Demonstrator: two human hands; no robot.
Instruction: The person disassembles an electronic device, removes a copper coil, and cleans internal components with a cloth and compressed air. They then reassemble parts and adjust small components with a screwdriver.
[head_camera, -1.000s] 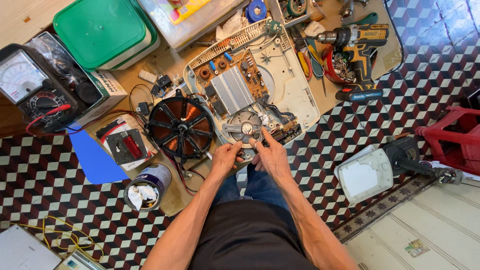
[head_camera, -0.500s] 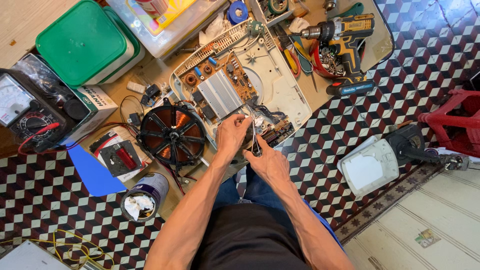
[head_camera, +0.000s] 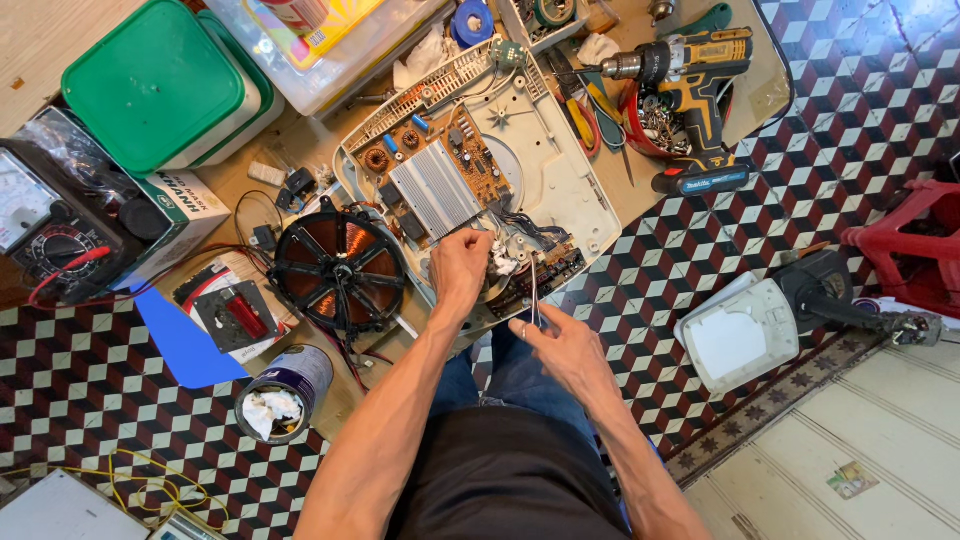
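An opened white appliance housing (head_camera: 560, 180) lies on the brown board, showing a circuit board with a ribbed silver heat sink (head_camera: 437, 190). My left hand (head_camera: 460, 265) grips white wires and a connector (head_camera: 503, 256) at the housing's near edge. My right hand (head_camera: 560, 340) pinches a thin metal tool (head_camera: 534, 290), tip pointing up toward the same wires. A round black frame with a copper coil (head_camera: 340, 267) rests just left of my left hand.
A yellow-black cordless drill (head_camera: 690, 75) and red bowl of screws sit far right. A green-lidded box (head_camera: 155, 80), a multimeter (head_camera: 40, 215), a blue sheet (head_camera: 185, 340) and a can (head_camera: 285, 385) lie left. A white casing (head_camera: 745, 330) and red stool (head_camera: 905, 245) stand right.
Both hands left the round fan part. My left hand rose to the white wires; my right hand pulled back toward me, holding the thin tool. The camera view shifted slightly.
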